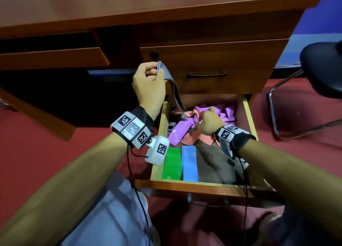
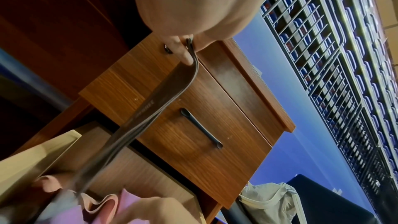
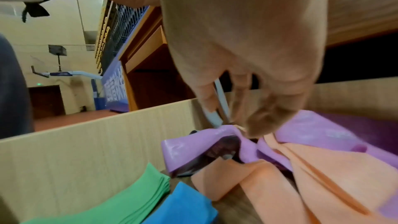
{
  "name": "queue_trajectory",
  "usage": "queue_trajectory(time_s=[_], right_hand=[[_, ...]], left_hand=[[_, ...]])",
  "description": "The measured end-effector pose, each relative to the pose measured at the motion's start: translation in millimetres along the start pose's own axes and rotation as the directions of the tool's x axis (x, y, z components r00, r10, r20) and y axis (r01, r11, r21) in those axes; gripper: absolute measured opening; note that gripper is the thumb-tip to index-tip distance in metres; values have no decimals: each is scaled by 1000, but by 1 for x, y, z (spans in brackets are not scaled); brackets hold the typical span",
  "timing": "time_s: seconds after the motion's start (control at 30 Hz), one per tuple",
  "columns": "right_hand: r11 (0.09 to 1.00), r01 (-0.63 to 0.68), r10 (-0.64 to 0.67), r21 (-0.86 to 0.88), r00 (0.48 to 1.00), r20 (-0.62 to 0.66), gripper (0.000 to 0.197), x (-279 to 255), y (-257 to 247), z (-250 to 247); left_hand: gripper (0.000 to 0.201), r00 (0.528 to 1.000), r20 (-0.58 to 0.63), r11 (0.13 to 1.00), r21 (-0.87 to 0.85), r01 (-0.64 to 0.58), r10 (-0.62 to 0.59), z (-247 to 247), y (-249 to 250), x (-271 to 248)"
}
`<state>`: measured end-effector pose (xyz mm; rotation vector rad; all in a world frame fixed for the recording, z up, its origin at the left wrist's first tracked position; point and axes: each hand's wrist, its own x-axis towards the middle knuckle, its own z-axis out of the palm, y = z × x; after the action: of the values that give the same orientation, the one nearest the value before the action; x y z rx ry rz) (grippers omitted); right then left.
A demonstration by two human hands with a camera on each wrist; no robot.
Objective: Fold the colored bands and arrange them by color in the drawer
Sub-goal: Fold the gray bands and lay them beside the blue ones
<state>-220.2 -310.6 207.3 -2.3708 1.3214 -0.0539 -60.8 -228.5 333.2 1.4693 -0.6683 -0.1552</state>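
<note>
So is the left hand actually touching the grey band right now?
Touching. The head view shows the left hand pinching the grey band's top end; the left wrist view shows fingers closed on it.

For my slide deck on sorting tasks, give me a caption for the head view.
Left hand lifts a grey band from the open drawer holding folded green and blue bands.

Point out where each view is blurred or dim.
Head view: dim under the desk, edges smeared. Left wrist view: grey band sharp near the left hand, motion-blurred lower down. Right wrist view: right hand soft and close, purple band fairly sharp.
</note>
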Motion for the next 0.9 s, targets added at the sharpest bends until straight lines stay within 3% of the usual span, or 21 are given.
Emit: queue_trajectory(time_s=[0.07, 0.17, 0.2, 0.3, 0.37, 0.47, 0.53, 0.7, 0.83, 0.9], right_hand=[[979, 202, -205, 36, 963, 173, 28, 2, -9, 11], [940, 332, -335, 77, 861, 384, 84, 2, -20, 25], [933, 356, -346, 57, 838, 423, 94, 3, -19, 31], [892, 446, -361, -73, 800, 479, 98, 3, -15, 39], [880, 451, -335, -148, 811, 479, 97, 2, -12, 42], [915, 388, -291, -112, 825, 484, 86, 2, -10, 42], [924, 376, -317, -75, 859, 402, 69, 6, -8, 40], [954, 298, -299, 27, 954, 35, 15, 14, -3, 13], [988, 114, -99, 105, 985, -144, 3, 13, 10, -16], [988, -71, 93, 134, 982, -163, 9, 10, 18, -30]], left_hand=[[15, 1000, -2, 1000, 4, 1, -1, 0, 0, -1], [15, 1000, 14, 1000, 4, 13, -13, 0, -3, -2], [16, 1000, 18, 1000, 9, 22, -22, -1, -3, -1], [19, 999, 31, 999, 26, 23, -23, -2, -5, 0], [19, 999, 40, 999, 36, 24, -25, -2, -6, 0], [17, 998, 51, 999, 35, 25, -27, -1, -8, -2], [17, 998, 55, 999, 30, 31, -33, -1, -7, -2], [21, 998, 63, 999, 31, 30, -31, 0, -7, -1], [20, 997, 64, 999, 31, 40, -42, 0, -7, 0], [20, 998, 57, 999, 33, 38, -39, 1, -7, 0]])
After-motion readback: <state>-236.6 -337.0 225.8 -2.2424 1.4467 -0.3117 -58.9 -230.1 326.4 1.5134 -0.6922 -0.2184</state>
